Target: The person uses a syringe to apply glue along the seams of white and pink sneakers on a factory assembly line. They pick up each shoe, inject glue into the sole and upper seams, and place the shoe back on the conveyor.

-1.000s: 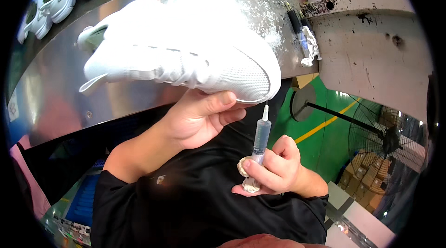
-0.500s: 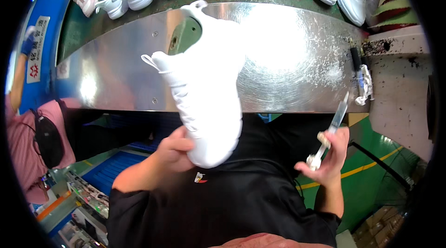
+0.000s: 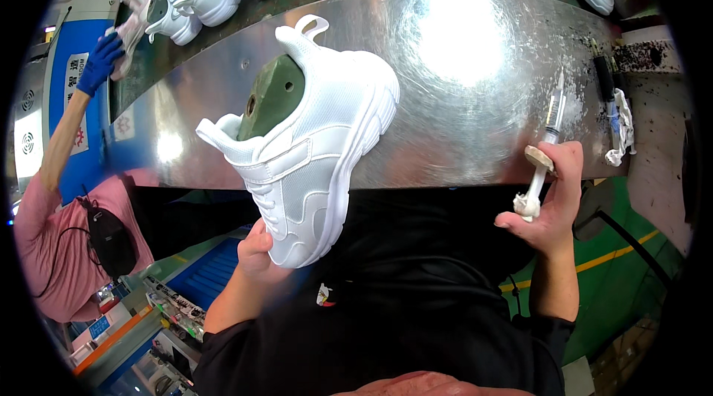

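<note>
**Left hand (image 3: pixel 260 256) and right hand (image 3: pixel 562 203) both full**

From my distant seat, I have the left fingers closed on the toe of a white mesh sneaker (image 3: pixel 312 151), its heel rising away from them, probably to show the side. Beyond those fingers, a hard green shoe form (image 3: pixel 272 95) fills the opening, likely keeping the shape. The right fingers wrap a clear plastic syringe (image 3: pixel 552 118) with off-white wads (image 3: pixel 539 158), tip pointing away from them above the brushed metal table (image 3: pixel 445 151); the thumb sits by the plunger (image 3: pixel 535 184), presumably for pushing.
</note>
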Tool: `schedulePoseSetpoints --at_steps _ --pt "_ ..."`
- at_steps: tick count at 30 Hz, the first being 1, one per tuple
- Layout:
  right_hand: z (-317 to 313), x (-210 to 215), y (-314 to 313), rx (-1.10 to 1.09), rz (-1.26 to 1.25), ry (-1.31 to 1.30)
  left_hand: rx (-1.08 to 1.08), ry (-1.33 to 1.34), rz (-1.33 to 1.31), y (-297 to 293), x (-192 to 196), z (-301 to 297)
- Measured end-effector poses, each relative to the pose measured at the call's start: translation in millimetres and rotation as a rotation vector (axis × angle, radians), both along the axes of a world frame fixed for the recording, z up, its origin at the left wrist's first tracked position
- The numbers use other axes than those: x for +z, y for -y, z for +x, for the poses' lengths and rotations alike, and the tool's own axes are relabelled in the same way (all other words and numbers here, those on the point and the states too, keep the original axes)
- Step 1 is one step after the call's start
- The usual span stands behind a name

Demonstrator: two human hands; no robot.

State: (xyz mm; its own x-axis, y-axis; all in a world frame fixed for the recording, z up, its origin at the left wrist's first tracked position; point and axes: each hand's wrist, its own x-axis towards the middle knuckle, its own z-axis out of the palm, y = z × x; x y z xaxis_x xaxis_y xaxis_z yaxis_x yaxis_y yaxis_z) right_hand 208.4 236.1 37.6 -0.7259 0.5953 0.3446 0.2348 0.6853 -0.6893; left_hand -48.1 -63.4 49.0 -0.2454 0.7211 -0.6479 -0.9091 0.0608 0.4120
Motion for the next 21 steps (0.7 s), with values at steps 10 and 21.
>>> schedulePoseSetpoints --at_steps 10,21 --pt "47.5 0.0 12.9 -0.318 -0.574 -0.095 -0.101 -0.092 -0.044 -15.2 3.3 -3.4" --pt "11.5 1.9 -17.2 -0.099 -0.013 0.029 -0.201 -0.272 0.098 -67.5 9.0 -21.2"
